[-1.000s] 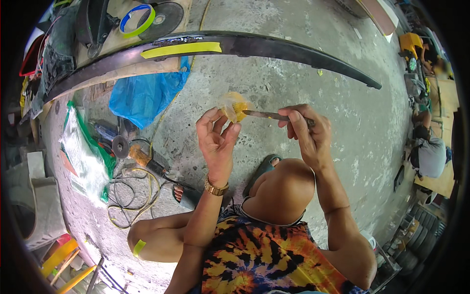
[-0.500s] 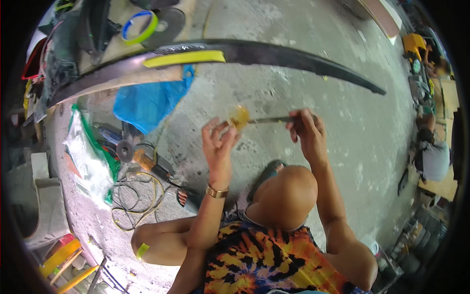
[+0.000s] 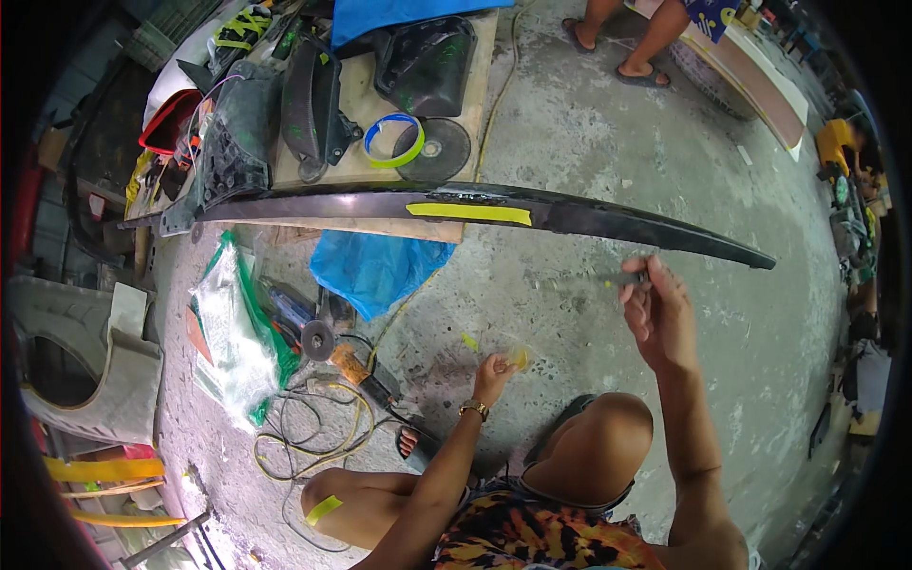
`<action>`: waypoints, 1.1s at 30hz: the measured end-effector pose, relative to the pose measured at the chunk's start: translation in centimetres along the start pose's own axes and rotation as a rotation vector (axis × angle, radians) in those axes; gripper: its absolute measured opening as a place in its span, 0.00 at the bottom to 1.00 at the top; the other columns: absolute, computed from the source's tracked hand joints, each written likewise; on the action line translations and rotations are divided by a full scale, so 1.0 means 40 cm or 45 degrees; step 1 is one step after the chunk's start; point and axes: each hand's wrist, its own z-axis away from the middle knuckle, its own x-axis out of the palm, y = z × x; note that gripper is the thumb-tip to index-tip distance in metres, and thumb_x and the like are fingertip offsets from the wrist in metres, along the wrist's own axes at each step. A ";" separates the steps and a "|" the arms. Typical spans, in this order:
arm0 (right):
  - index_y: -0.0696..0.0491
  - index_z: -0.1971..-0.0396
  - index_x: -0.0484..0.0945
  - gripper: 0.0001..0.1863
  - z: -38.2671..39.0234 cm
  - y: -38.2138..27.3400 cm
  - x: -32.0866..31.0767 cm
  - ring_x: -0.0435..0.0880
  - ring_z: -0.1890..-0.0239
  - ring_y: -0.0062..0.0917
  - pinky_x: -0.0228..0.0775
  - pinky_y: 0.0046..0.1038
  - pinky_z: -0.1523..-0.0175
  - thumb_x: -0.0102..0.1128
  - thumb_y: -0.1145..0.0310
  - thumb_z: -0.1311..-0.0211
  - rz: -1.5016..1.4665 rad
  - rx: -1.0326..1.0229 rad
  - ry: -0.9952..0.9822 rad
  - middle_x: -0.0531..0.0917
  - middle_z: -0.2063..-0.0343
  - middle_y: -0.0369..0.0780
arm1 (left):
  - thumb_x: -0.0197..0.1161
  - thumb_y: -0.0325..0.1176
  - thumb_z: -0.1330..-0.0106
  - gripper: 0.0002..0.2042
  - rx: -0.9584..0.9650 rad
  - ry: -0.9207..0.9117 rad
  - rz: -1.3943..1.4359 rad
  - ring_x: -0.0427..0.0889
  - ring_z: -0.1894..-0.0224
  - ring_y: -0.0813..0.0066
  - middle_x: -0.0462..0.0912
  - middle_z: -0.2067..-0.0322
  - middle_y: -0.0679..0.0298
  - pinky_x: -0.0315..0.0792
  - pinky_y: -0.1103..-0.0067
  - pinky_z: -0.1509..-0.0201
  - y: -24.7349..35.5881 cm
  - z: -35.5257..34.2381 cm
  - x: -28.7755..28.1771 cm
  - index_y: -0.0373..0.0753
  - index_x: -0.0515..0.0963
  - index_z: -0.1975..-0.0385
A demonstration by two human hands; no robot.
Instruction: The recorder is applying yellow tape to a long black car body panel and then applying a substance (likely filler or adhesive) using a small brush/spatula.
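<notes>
My left hand (image 3: 492,378), with a gold-coloured watch on its wrist, is low near the floor. Its fingers close on a small clear cup (image 3: 520,358) with something yellowish in it. Farther right and higher, my right hand (image 3: 659,309) pinches a thin flat stick-like tool (image 3: 591,280) that points left; its tip is blurred. Beyond both hands a long curved black strip (image 3: 627,223) crosses the view. A piece of yellow tape (image 3: 470,213) lies along it. The tool is apart from the strip and from the cup.
Behind the strip, a board (image 3: 483,114) bears black moulded parts (image 3: 427,66), a tape roll (image 3: 393,141) and a dark disc (image 3: 445,150). An angle grinder (image 3: 356,370), its coiled cable (image 3: 285,451) and a plastic bag (image 3: 233,328) lie at left. Another person's legs (image 3: 646,43) stand far off.
The tool has come away from the cup. My left hand has lowered the cup toward the floor, while my right hand has moved rightward with the tool. The view has shifted, showing more of the board.
</notes>
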 end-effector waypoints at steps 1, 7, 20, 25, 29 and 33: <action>0.61 0.55 0.79 0.20 -0.018 -0.017 0.035 0.75 0.82 0.15 0.62 0.16 0.82 0.48 0.58 0.21 -0.010 0.000 -0.009 0.85 0.73 0.42 | 0.71 0.39 0.35 0.19 -0.009 0.029 -0.045 0.85 0.51 0.66 0.84 0.52 0.55 0.80 0.71 0.48 -0.013 0.000 -0.017 0.32 0.78 0.51; 0.61 0.52 0.79 0.21 -0.140 -0.072 0.155 0.76 0.78 0.13 0.62 0.15 0.80 0.50 0.55 0.22 0.143 -0.085 -0.110 0.85 0.71 0.39 | 0.70 0.38 0.35 0.20 0.042 0.066 -0.184 0.84 0.50 0.62 0.83 0.53 0.54 0.80 0.69 0.48 -0.013 -0.005 -0.046 0.33 0.78 0.50; 0.57 0.55 0.81 0.19 -0.317 -0.074 0.198 0.78 0.75 0.14 0.66 0.17 0.73 0.58 0.54 0.26 0.330 0.113 -0.285 0.86 0.68 0.38 | 0.67 0.27 0.33 0.14 0.444 0.041 -0.171 0.85 0.54 0.67 0.84 0.55 0.57 0.80 0.74 0.53 0.427 0.343 -0.105 0.33 0.77 0.50; 0.57 0.56 0.82 0.19 -0.352 -0.057 0.209 0.79 0.76 0.15 0.66 0.17 0.75 0.58 0.54 0.26 0.375 0.154 -0.310 0.86 0.69 0.39 | 0.67 0.23 0.34 0.13 0.520 -0.158 -0.219 0.85 0.53 0.66 0.84 0.54 0.56 0.80 0.74 0.52 0.404 0.456 -0.126 0.33 0.77 0.51; 0.57 0.56 0.82 0.19 -0.365 -0.053 0.207 0.79 0.77 0.15 0.68 0.17 0.77 0.58 0.54 0.26 0.370 0.147 -0.357 0.86 0.69 0.39 | 0.67 0.25 0.35 0.12 0.379 -0.177 -0.179 0.84 0.55 0.57 0.82 0.59 0.53 0.76 0.70 0.52 0.355 0.480 -0.124 0.32 0.77 0.54; 0.58 0.56 0.82 0.20 -0.368 -0.049 0.212 0.80 0.77 0.16 0.69 0.17 0.77 0.58 0.54 0.26 0.391 0.152 -0.361 0.86 0.69 0.40 | 0.67 0.26 0.35 0.12 0.348 -0.150 -0.145 0.83 0.54 0.56 0.82 0.58 0.52 0.76 0.70 0.51 0.367 0.487 -0.127 0.32 0.77 0.54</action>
